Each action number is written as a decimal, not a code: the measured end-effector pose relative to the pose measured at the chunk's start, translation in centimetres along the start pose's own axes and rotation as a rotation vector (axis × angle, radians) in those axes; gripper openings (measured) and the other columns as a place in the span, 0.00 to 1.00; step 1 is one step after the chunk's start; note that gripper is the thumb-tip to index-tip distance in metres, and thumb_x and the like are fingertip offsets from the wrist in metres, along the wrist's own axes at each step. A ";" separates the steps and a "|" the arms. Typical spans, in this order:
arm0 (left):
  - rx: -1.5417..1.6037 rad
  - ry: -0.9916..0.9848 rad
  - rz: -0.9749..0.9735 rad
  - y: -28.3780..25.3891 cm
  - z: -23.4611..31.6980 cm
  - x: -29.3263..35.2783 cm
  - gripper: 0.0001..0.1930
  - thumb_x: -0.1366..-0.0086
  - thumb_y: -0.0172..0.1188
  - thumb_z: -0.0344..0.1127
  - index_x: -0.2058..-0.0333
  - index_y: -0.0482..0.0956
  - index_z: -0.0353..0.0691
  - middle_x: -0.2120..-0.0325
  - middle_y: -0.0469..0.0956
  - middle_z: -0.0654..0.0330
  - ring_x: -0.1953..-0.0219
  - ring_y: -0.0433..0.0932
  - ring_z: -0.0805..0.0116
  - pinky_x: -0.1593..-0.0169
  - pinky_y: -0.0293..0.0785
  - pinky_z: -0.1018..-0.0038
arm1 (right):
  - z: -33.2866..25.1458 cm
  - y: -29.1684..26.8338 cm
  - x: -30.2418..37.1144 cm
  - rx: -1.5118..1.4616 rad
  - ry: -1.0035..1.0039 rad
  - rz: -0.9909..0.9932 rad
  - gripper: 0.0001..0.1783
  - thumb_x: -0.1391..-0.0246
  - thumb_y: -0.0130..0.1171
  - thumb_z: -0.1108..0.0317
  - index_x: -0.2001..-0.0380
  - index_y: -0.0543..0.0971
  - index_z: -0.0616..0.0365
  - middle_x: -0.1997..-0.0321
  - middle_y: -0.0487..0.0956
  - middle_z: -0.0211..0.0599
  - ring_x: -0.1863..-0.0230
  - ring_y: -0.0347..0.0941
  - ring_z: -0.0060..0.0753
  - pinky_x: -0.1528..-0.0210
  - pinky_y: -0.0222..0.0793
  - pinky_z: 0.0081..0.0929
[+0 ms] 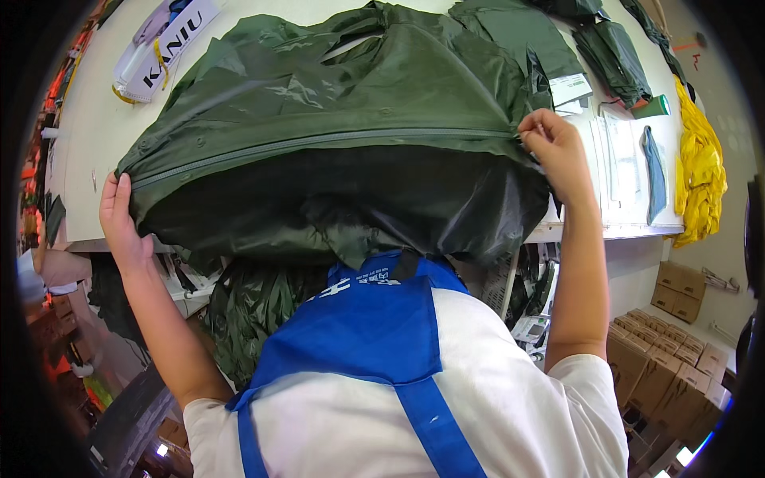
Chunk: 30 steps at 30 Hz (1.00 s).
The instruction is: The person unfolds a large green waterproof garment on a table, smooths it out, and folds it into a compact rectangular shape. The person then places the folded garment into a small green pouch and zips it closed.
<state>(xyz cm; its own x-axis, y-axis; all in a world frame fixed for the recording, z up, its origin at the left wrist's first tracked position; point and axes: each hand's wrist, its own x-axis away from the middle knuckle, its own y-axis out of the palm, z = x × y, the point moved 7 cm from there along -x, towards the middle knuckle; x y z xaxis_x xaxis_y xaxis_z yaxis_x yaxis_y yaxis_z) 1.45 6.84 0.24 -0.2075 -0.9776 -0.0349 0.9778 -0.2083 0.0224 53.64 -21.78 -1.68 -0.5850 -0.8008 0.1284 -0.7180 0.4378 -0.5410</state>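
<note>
A dark green rain jacket (343,95) with a shiny, rubbery surface is spread over the white table, its near edge hanging toward me. A long zipper (319,143) runs in a shallow curve along that edge, with snap buttons beside it. At the zipper's left end, my left hand (126,223) grips the corner of the cloth between thumb and fingers. Close to its right end, my right hand (555,151) pinches the edge; whether it holds a zip pull is too small to tell. The edge is stretched between both hands, and the darker inside shows below.
Folded green garments (613,56) lie at the back right, near a green roll (652,107) and papers. A white box (163,52) stands at the back left. Yellow cloth (698,167) hangs off the table's right end. Cardboard boxes (665,358) are stacked at lower right.
</note>
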 end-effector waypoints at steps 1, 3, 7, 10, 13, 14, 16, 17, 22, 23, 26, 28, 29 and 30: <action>0.005 -0.018 0.004 0.2 0.0 -0.3 0.10 0.34 0.54 0.34 0.58 0.75 0.36 0.62 0.78 0.65 0.60 0.74 0.76 0.50 0.68 0.77 | -0.2 0.7 0.6 -0.012 -0.019 0.023 0.03 0.53 0.54 0.75 0.72 0.76 0.61 0.80 0.68 0.24 0.76 0.60 0.14 0.73 0.57 0.14; -0.134 -0.079 0.000 0.4 -2.3 -0.2 0.09 0.34 0.53 0.33 0.59 0.75 0.35 0.64 0.78 0.66 0.62 0.73 0.78 0.53 0.68 0.80 | -0.2 1.4 2.2 0.018 -0.087 0.079 0.06 0.52 0.56 0.75 0.68 0.74 0.60 0.80 0.69 0.26 0.75 0.63 0.14 0.72 0.60 0.16; -0.577 -0.070 -0.052 -0.5 -6.8 -2.7 0.10 0.35 0.53 0.32 0.59 0.75 0.32 0.68 0.77 0.65 0.65 0.72 0.76 0.56 0.66 0.80 | -0.2 4.3 3.0 0.108 -0.143 0.144 0.11 0.53 0.57 0.77 0.65 0.69 0.60 0.75 0.74 0.41 0.75 0.71 0.39 0.67 0.68 0.26; -1.690 0.291 0.069 3.5 -4.9 -0.3 0.22 0.44 0.61 0.31 0.49 0.71 0.42 0.58 0.75 0.53 0.55 0.73 0.53 0.49 0.68 0.64 | -0.5 5.6 3.8 0.112 -0.147 0.157 0.12 0.54 0.56 0.78 0.64 0.68 0.58 0.75 0.74 0.41 0.74 0.72 0.41 0.68 0.69 0.28; -1.190 0.627 -0.147 18.9 1.6 4.5 0.22 0.47 0.62 0.28 0.51 0.74 0.44 0.55 0.73 0.57 0.49 0.69 0.58 0.47 0.66 0.65 | 0.0 7.6 5.2 0.052 -0.181 0.172 0.13 0.54 0.56 0.78 0.64 0.68 0.58 0.75 0.74 0.41 0.74 0.73 0.42 0.68 0.69 0.29; -0.873 0.494 -0.329 23.4 1.6 6.4 0.18 0.48 0.62 0.28 0.55 0.77 0.43 0.59 0.74 0.58 0.56 0.73 0.61 0.53 0.70 0.69 | 0.0 8.0 5.4 0.032 -0.188 0.186 0.12 0.53 0.56 0.78 0.64 0.68 0.58 0.76 0.73 0.39 0.75 0.72 0.39 0.69 0.68 0.28; -0.574 0.571 -0.724 31.8 0.1 10.8 0.19 0.49 0.65 0.31 0.56 0.77 0.43 0.65 0.75 0.57 0.62 0.75 0.60 0.58 0.73 0.69 | 0.0 8.4 5.6 -0.037 -0.161 0.181 0.12 0.52 0.57 0.77 0.64 0.68 0.58 0.77 0.73 0.37 0.76 0.70 0.33 0.70 0.67 0.26; -0.571 0.491 -0.829 34.7 -1.5 12.4 0.18 0.49 0.65 0.33 0.57 0.77 0.43 0.66 0.75 0.57 0.62 0.75 0.57 0.58 0.73 0.67 | 0.4 8.5 5.6 -0.091 -0.121 0.175 0.12 0.52 0.58 0.76 0.64 0.68 0.58 0.77 0.73 0.36 0.77 0.69 0.30 0.71 0.66 0.25; -0.595 0.484 -0.864 38.5 -5.9 13.1 0.08 0.47 0.62 0.33 0.69 0.76 0.40 0.71 0.74 0.57 0.68 0.74 0.54 0.65 0.71 0.63 | 2.4 7.9 5.3 -0.211 -0.050 0.125 0.13 0.50 0.61 0.73 0.65 0.68 0.59 0.77 0.72 0.32 0.77 0.66 0.20 0.72 0.63 0.20; -0.591 0.486 -0.854 38.3 -6.6 13.1 0.07 0.47 0.62 0.32 0.69 0.75 0.40 0.72 0.74 0.56 0.69 0.74 0.54 0.66 0.71 0.63 | 3.3 6.9 5.2 -0.251 -0.033 0.239 0.13 0.50 0.62 0.72 0.65 0.68 0.59 0.76 0.72 0.32 0.76 0.66 0.20 0.72 0.63 0.19; -0.551 0.422 -0.812 37.8 -7.4 13.4 0.05 0.46 0.60 0.30 0.70 0.74 0.39 0.74 0.75 0.55 0.71 0.75 0.53 0.68 0.71 0.64 | 6.3 4.9 4.1 -0.312 0.088 0.538 0.18 0.53 0.67 0.65 0.68 0.69 0.63 0.72 0.73 0.34 0.74 0.66 0.21 0.71 0.64 0.19; -0.513 0.359 -0.793 37.4 -7.8 13.8 0.04 0.44 0.58 0.26 0.70 0.72 0.37 0.75 0.76 0.54 0.74 0.76 0.57 0.70 0.71 0.68 | 7.4 6.6 2.9 -0.059 0.188 0.383 0.20 0.54 0.68 0.61 0.70 0.69 0.64 0.74 0.72 0.32 0.75 0.64 0.21 0.71 0.64 0.22; -0.476 0.292 -0.786 37.3 -8.2 13.7 0.04 0.44 0.58 0.25 0.69 0.72 0.37 0.76 0.75 0.55 0.74 0.76 0.60 0.70 0.71 0.69 | 7.9 7.3 2.5 0.066 0.235 0.300 0.21 0.55 0.68 0.59 0.71 0.70 0.64 0.75 0.71 0.31 0.76 0.63 0.22 0.72 0.64 0.23; -0.436 0.223 -0.772 37.2 -8.8 13.6 0.05 0.43 0.58 0.25 0.69 0.71 0.37 0.76 0.75 0.56 0.74 0.76 0.63 0.71 0.71 0.71 | 8.7 8.7 1.9 -0.004 0.327 0.051 0.23 0.56 0.68 0.56 0.73 0.70 0.66 0.78 0.69 0.29 0.78 0.63 0.24 0.73 0.63 0.26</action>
<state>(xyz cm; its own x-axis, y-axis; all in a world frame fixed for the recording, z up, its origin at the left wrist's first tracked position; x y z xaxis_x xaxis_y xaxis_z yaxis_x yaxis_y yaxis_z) 35.30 -13.94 -8.14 -0.8423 -0.5335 -0.0766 0.5034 -0.7280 -0.4655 49.60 -23.02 -13.39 -0.7101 -0.6043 0.3614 -0.6856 0.4765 -0.5504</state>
